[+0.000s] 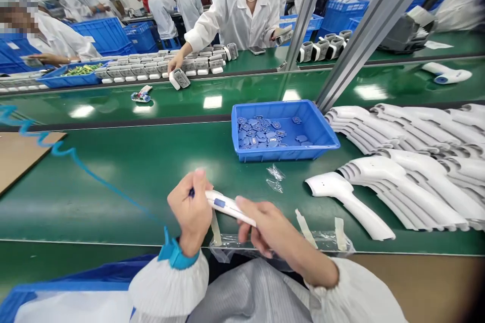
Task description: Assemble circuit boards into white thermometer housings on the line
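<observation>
White plastic part (230, 208), long and slim with a small blue patch near its left end, sits low in the centre of the frame, held between both hands just above the near edge of the green tabletop (76, 212). Left hand (191, 212) is closed, curled around the part's left end, with a small dark blue item showing at the thumb tip; it is too small to identify. Right hand (280, 234) is also closed on the part, its thumb along the top and its fingers tucked underneath. A blue wrist strap (178, 255) circles the left wrist, and a coiled blue cord (49, 144) runs from it to the upper left.

Just below the hands, a clear plastic sheet (242, 245) lies on the tabletop edge, with pale tape strips (305, 227) stuck across it. Two small clear bags (275, 178) lie beyond the hands, right beside a blue tray (288, 154) holding a loose heap of flat blue pieces (261, 131). Along the right side lie stacks of gun-shaped white plastic housings (409, 131), with a single housing (348, 202) lying nearer the hands. At the upper centre, across a second belt, a co-worker in a white coat (231, 15) rests a hand (176, 63) on a white device (180, 79).
</observation>
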The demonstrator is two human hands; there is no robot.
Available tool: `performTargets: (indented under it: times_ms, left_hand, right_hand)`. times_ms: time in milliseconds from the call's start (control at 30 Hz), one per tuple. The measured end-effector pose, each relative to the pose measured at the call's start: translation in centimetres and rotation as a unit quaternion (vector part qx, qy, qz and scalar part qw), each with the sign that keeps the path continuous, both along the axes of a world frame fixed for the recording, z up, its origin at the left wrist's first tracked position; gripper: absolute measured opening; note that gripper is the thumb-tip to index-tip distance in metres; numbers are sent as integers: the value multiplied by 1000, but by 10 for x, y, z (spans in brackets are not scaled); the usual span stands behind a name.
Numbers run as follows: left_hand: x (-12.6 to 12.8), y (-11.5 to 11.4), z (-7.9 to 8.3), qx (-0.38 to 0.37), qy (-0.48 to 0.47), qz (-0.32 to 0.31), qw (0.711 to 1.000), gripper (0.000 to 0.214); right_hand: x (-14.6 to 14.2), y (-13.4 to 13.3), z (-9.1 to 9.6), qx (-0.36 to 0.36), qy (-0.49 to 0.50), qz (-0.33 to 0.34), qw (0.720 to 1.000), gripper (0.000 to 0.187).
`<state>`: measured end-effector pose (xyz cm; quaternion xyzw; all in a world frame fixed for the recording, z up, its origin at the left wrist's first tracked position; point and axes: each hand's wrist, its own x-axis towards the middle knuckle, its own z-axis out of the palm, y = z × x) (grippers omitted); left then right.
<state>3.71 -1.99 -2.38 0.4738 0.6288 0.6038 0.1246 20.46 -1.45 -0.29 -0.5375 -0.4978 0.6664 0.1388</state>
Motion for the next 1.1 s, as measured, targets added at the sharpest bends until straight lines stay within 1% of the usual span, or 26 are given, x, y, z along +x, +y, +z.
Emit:
performTargets:
  times_ms: [33, 67, 100, 133, 167, 200, 233, 267, 300, 333, 367, 400, 433, 467, 500, 533, 600, 700, 767, 833, 867, 933, 967, 1033, 1067, 1100]
  left_hand:
    - [1, 6, -3, -26, -18, 11, 999, 49]
    - [3, 13, -4, -47, -26, 13, 998, 50]
    - [4, 20, -5, -59, -24, 13, 998, 50]
    - [4, 26, -5, -65, -14, 19, 998, 51]
    - [5, 31, -5, -66, 1, 30, 997, 51]
    - [5, 35, -4, -67, 20, 43, 997, 51]
    - [6, 37, -2, -68, 40, 51, 996, 52]
    - [6, 38, 1, -70, 54, 47, 995, 52]
    - [5, 37, 3, -74, 56, 27, 995, 52]
    - [4, 34, 7, -80, 41, -12, 996, 50]
    - [2, 29, 10, -90, 11, -67, 994, 45]
    - [1, 23, 14, -101, -33, -134, 985, 36]
    - [-1, 17, 17, -111, -81, -203, 970, 28]
    - [-3, 11, 19, -119, -123, -262, 950, 29]
    - [-4, 5, 22, -124, -151, -304, 933, 37]
    - [-5, 0, 24, -128, -162, -327, 922, 42]
    - [-4, -7, 28, -140, -139, -341, 919, 38]
    - [-6, -12, 34, -173, -38, -353, 919, 24]
    - [-15, -16, 37, -209, 42, -366, 906, 18]
    - [-38, -17, 40, -263, 97, -349, 894, 17]
    - [-54, -15, 42, -291, 108, -324, 894, 18]
    - [-92, 0, 50, -345, 89, -242, 903, 31]
    - [-110, 13, 55, -361, 60, -195, 910, 39]
    - [-139, 51, 68, -379, -25, -117, 918, 49]
    - [-148, 76, 75, -363, -71, -99, 924, 50]
    - [-153, 103, 81, -324, -97, -93, 936, 49]
  right_hand:
    - [-4, -3, -2, 99, -26, 31, 994, 42]
    - [-9, -6, -4, 204, -58, 59, 975, 36]
    - [-14, -9, -6, 294, -93, 83, 948, 32]
    - [-18, -12, -9, 358, -127, 108, 919, 33]
    - [-22, -14, -12, 396, -159, 128, 895, 37]
    - [-25, -16, -15, 418, -185, 139, 879, 41]
    - [-26, -17, -17, 430, -202, 138, 869, 43]
    - [-25, -17, -18, 438, -203, 131, 866, 44]
    - [-22, -16, -19, 438, -184, 119, 872, 43]
    - [-16, -15, -19, 426, -151, 106, 886, 41]
    - [-9, -13, -19, 403, -113, 92, 904, 39]
    - [1, -10, -18, 371, -78, 77, 922, 38]
    - [10, -8, -16, 334, -53, 64, 939, 36]
    - [20, -5, -15, 299, -40, 54, 952, 36]
    - [28, -1, -14, 270, -36, 49, 961, 39]
    - [35, 2, -14, 250, -36, 49, 966, 44]
    - [42, 6, -14, 226, -38, 65, 971, 52]
    - [40, 7, -15, 212, -52, 85, 972, 54]
    - [38, 7, -14, 227, -80, 74, 968, 50]
    - [39, 6, -13, 296, -111, 35, 948, 46]
    - [42, 5, -13, 348, -123, 9, 929, 45]
    - [51, 4, -17, 444, -135, -32, 885, 42]
    - [55, 3, -22, 475, -138, -41, 868, 40]
    - [62, 1, -35, 502, -133, -41, 854, 32]
    - [64, 0, -43, 506, -130, -44, 851, 30]
    - [64, -1, -50, 507, -132, -55, 850, 27]
